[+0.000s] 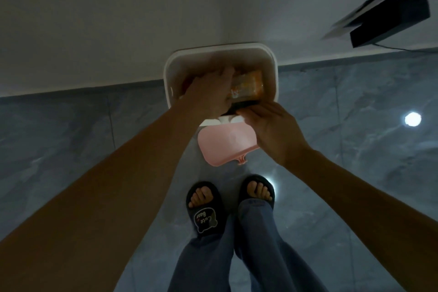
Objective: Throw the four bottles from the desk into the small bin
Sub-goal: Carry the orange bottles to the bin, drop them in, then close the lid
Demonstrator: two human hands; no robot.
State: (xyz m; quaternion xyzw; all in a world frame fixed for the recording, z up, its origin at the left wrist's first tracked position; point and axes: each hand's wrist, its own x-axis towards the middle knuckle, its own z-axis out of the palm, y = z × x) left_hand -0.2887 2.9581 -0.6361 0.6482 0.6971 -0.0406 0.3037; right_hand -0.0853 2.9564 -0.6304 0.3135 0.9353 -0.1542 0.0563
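A small white bin [171, 71] stands on the floor against the wall, its pink lid [225, 147] flipped open toward me. A bottle with an orange label [250, 84] lies across the bin's opening, its dark end at the front rim. My left hand [211, 90] reaches into the bin and wraps the bottle's left side. My right hand [272, 128] is at the front rim, fingers curled on the bottle's dark end. Whatever else lies in the bin is hidden by my hands.
A black box with white sheets on top [391, 21] sits by the wall at the upper right, a cable trailing from it. My feet in black slippers [206, 208] stand on the grey marble floor just before the bin. The scene is dim.
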